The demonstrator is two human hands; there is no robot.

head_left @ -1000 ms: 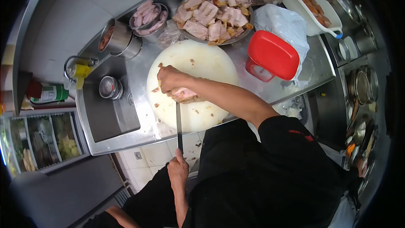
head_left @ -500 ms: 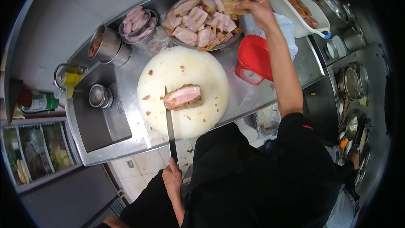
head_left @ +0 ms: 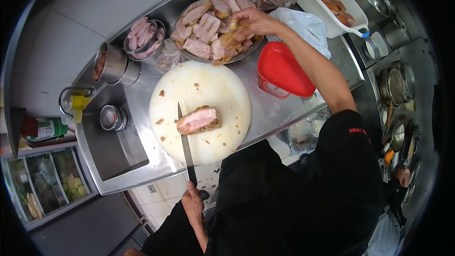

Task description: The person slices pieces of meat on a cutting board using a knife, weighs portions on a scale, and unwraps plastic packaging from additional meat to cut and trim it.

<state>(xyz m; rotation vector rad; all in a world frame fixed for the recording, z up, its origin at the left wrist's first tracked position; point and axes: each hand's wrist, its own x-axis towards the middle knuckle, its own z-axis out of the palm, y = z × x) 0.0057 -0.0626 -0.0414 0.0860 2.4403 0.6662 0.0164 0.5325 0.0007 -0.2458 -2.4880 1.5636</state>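
Observation:
On the round white cutting board [head_left: 227, 90] lies a thick block of meat [head_left: 201, 120], browned outside and pink on its upper face. My left hand [head_left: 193, 203] is closed on the handle of a long knife [head_left: 188, 154], whose blade runs along the block's left end. Over the metal tray of meat pieces [head_left: 207, 27], my right hand [head_left: 244, 23] has its fingers around a browned piece, somewhat blurred.
Beside the tray stand bowls of pink meat [head_left: 141, 35], a white plastic bag [head_left: 303, 26] and a red scale [head_left: 284, 71]. A sink [head_left: 113, 149] is at left, a white tub [head_left: 327, 4] at upper right. Another person's hand [head_left: 403, 176] shows far right.
My right hand left the block, appeared over the tray's right side with a browned piece, then moved left and down over the tray. My left hand still holds the knife at the block.

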